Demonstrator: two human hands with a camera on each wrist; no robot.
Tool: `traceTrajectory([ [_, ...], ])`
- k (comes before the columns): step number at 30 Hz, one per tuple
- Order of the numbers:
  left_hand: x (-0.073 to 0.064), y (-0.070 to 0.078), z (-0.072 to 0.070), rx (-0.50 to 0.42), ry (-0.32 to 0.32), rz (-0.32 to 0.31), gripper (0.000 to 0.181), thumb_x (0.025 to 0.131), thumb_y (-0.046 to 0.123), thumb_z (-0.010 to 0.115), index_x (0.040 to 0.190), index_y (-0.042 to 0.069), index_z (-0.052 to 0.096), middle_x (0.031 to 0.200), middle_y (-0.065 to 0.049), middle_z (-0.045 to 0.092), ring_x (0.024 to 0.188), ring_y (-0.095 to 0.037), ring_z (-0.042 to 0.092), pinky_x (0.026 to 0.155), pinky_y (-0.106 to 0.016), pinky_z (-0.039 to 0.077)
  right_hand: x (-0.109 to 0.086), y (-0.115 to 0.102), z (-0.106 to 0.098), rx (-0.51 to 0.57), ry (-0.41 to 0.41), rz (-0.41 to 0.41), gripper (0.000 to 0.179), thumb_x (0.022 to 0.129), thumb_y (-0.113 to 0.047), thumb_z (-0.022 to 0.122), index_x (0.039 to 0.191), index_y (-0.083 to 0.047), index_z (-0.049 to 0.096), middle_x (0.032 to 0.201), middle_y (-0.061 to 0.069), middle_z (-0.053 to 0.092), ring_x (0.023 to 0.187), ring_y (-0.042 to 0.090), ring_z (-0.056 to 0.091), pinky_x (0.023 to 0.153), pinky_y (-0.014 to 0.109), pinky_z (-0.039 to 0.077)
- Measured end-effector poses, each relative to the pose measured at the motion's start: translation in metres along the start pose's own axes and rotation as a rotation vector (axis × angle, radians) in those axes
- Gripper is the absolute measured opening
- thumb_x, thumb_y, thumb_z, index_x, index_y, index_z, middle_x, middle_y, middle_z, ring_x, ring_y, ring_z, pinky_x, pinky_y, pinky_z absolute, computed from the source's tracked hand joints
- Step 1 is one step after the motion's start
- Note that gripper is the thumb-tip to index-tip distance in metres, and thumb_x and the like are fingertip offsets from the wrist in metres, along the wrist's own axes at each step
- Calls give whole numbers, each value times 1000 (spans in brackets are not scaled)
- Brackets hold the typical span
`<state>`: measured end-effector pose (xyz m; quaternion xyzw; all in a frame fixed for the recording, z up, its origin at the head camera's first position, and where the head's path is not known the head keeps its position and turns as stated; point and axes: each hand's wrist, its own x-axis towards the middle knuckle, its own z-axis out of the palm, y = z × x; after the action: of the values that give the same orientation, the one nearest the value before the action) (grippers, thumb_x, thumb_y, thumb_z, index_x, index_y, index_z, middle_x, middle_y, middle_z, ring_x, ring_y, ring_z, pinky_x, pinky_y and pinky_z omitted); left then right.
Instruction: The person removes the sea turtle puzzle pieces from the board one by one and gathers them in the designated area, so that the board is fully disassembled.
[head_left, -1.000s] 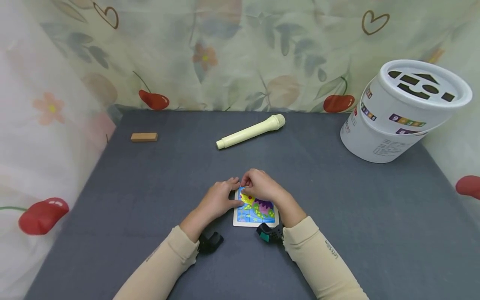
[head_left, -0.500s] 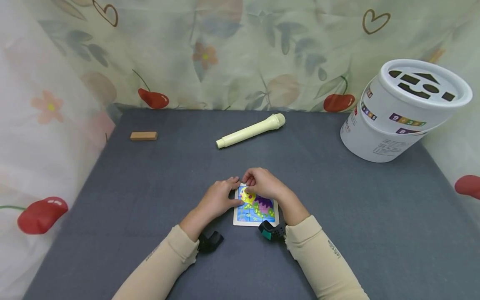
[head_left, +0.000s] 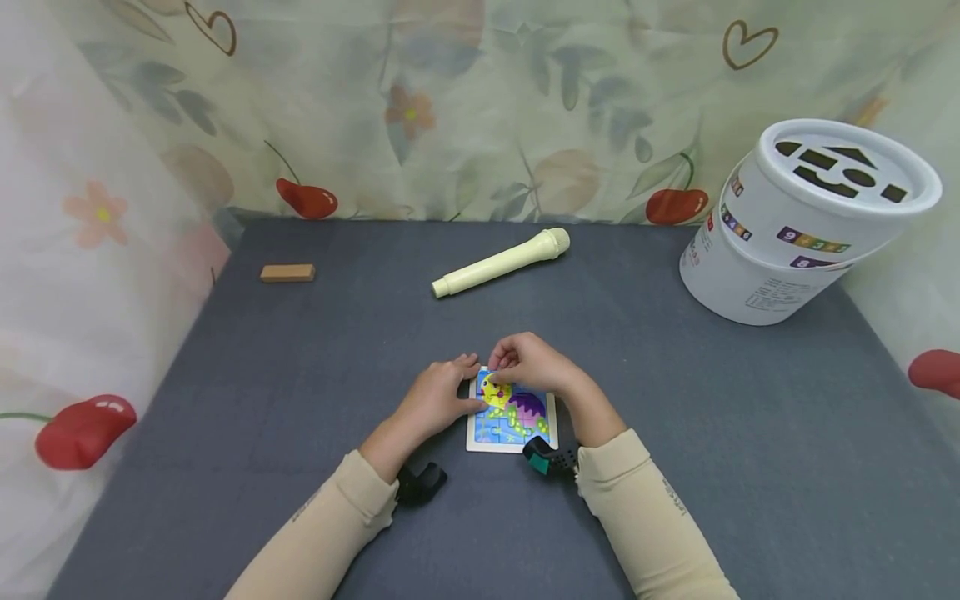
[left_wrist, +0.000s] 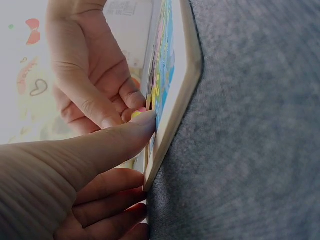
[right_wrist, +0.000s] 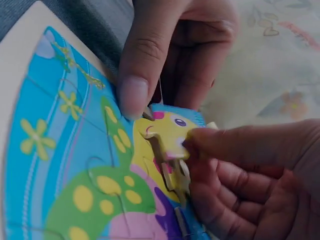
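A small jigsaw puzzle (head_left: 517,429) in a pale frame lies on the dark table, with a yellow-faced creature on blue. My left hand (head_left: 438,392) holds it at the left side, thumb on the picture and fingers along the frame's edge. Over its upper part is my right hand (head_left: 536,364), thumb and fingers pinching a yellow puzzle piece (right_wrist: 170,142) with an eye on it. That piece sits tilted, its cut edge raised above the pieces around it. The left thumb (right_wrist: 134,95) touches the picture close beside it. The right fingers partly hide the piece.
Beyond the puzzle lies a cream toy microphone (head_left: 501,263). A small wooden block (head_left: 288,273) is at the back left. At the back right stands a white bucket (head_left: 795,242) with shaped holes in its lid. A patterned curtain (head_left: 450,108) borders the table.
My right hand has shifted slightly to the right and away, uncovering more of the yellow face. The left hand has stayed in place on the puzzle.
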<state>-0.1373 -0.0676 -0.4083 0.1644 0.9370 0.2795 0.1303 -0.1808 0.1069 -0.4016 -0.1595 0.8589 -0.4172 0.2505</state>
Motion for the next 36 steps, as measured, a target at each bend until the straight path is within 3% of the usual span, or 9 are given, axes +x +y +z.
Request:
traceTrajectory([
  [4,0,0,0,4,13,20,57,80,27,73,128,3,56,140,-13,47,132,-32,41,107,-48,35,2,6,-5,148,-21,26,12,87,-7,64,94,2,64,74,4,62,66,12,60,64,26,52],
  [7,1,0,0,8,23,40,56,79,27,74,127,1,57,139,-14,48,131,-32,42,106,-47,36,1,11,-13,183,-27,42,14,87,-9,64,96,2,64,72,3,63,66,12,62,64,27,52],
  [14,2,0,1,9,15,19,57,79,25,74,128,1,56,139,-12,48,132,-29,42,108,-44,35,-14,24,-38,161,-40,50,18,86,-10,65,98,4,64,73,1,65,66,13,61,65,27,51],
  [22,1,2,3,-3,12,-1,59,80,25,74,130,2,54,141,-11,46,134,-28,39,109,-44,33,-33,50,-62,116,11,80,22,86,-11,65,100,7,63,73,0,64,68,11,58,68,27,50],
  [36,0,1,2,6,7,-15,59,80,26,74,130,3,54,142,-9,46,134,-27,39,109,-44,33,-54,78,-82,117,47,119,24,86,-12,65,100,8,62,78,-1,65,71,8,59,69,24,52],
])
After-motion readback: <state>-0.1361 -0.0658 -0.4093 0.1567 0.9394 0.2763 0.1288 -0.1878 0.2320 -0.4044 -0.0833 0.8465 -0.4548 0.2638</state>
